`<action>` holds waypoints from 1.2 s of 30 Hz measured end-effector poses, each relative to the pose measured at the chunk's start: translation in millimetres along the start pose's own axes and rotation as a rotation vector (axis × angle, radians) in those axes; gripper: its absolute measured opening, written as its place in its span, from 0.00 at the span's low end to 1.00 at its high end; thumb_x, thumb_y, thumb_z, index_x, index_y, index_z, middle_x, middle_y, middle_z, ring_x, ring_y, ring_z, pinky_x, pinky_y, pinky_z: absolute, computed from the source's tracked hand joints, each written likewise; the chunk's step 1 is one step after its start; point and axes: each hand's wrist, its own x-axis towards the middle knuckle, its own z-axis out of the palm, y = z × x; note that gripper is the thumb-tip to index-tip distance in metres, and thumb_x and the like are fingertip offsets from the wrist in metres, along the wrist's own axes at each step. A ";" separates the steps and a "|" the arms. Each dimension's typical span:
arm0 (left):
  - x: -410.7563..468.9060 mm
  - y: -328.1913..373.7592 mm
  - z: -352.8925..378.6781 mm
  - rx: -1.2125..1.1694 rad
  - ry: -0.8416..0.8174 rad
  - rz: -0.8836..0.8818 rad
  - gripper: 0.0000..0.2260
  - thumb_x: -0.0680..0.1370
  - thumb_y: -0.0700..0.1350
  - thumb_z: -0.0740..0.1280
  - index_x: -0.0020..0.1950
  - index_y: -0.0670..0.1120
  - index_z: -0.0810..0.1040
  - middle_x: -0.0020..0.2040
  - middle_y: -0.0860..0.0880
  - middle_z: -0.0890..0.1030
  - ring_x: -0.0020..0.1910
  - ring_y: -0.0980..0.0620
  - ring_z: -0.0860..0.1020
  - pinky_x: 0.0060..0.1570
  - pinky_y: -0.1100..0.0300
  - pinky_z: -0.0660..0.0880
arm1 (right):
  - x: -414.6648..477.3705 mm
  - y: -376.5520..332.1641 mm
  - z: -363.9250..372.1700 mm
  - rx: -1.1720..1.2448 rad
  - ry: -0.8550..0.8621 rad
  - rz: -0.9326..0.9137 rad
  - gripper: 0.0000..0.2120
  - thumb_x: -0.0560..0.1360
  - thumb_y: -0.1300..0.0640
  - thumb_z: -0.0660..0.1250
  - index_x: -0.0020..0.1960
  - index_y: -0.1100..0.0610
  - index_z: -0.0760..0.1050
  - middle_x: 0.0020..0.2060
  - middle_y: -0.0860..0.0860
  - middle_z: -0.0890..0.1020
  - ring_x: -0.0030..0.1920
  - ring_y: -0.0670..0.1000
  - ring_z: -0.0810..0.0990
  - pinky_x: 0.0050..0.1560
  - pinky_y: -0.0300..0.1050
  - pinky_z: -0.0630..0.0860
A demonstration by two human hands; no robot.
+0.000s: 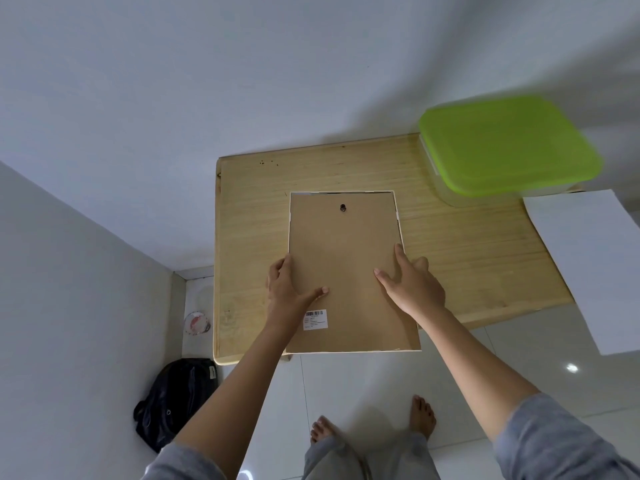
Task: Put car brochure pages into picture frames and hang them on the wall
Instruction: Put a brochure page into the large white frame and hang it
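The table (450, 258) is pale wood with visible grain, matt. The frame back (343, 265) looks like brown matt fibreboard with a paper label (315, 319). The box lid (507, 147) is smooth green plastic. The floor tiles (381, 375) are glossy.

Single head-worn wide-angle camera, aimed steeply down.
It looks from above, close over a wooden table (252, 216) pushed to a wall (207, 81), its lower edge reaching the person's feet (422, 414) on the floor (519, 355).

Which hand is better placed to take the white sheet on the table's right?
Likely the right hand: it rests at the right edge of the frame, nearer the white sheet; the left hand holds the opposite edge.
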 end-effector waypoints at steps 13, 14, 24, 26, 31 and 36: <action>-0.8 -6.2 -3.9 -0.093 0.049 0.007 0.34 0.67 0.49 0.76 0.69 0.45 0.66 0.58 0.50 0.68 0.58 0.52 0.70 0.62 0.56 0.69 | -3.5 15.7 8.5 0.249 0.074 -0.075 0.32 0.75 0.45 0.63 0.74 0.50 0.54 0.63 0.55 0.66 0.62 0.54 0.70 0.56 0.47 0.71; -4.9 -9.2 -7.1 -0.137 0.036 -0.002 0.34 0.67 0.47 0.76 0.69 0.44 0.67 0.57 0.51 0.68 0.57 0.52 0.72 0.62 0.57 0.70 | -5.0 22.2 9.0 0.374 0.052 -0.096 0.33 0.74 0.48 0.66 0.74 0.51 0.57 0.64 0.53 0.66 0.64 0.53 0.69 0.62 0.47 0.69; -20.7 -23.2 -6.5 -0.252 -0.034 0.011 0.37 0.63 0.42 0.78 0.70 0.48 0.68 0.58 0.55 0.68 0.59 0.55 0.73 0.59 0.64 0.69 | -10.8 32.0 10.9 0.733 0.013 -0.139 0.38 0.66 0.67 0.74 0.71 0.55 0.63 0.62 0.52 0.67 0.57 0.46 0.70 0.60 0.37 0.65; -22.4 -19.9 -3.5 -0.256 0.006 0.004 0.35 0.64 0.40 0.78 0.69 0.47 0.69 0.57 0.55 0.68 0.57 0.55 0.73 0.55 0.69 0.67 | -10.0 30.7 13.4 0.758 0.051 -0.131 0.36 0.66 0.68 0.74 0.70 0.56 0.65 0.62 0.53 0.68 0.58 0.49 0.72 0.61 0.38 0.67; -20.8 -12.0 -9.4 -0.171 0.018 0.000 0.33 0.65 0.41 0.77 0.68 0.45 0.70 0.55 0.52 0.69 0.52 0.55 0.72 0.52 0.67 0.68 | -11.1 30.7 9.9 0.709 0.101 -0.135 0.34 0.65 0.63 0.75 0.69 0.55 0.67 0.62 0.53 0.72 0.57 0.48 0.74 0.60 0.40 0.68; -20.5 -13.9 -25.3 -0.146 -0.160 0.015 0.37 0.65 0.41 0.77 0.71 0.47 0.66 0.57 0.50 0.68 0.56 0.55 0.71 0.60 0.62 0.69 | -19.6 41.2 10.7 0.627 -0.027 -0.236 0.43 0.65 0.60 0.77 0.74 0.55 0.58 0.69 0.49 0.65 0.69 0.48 0.63 0.68 0.39 0.59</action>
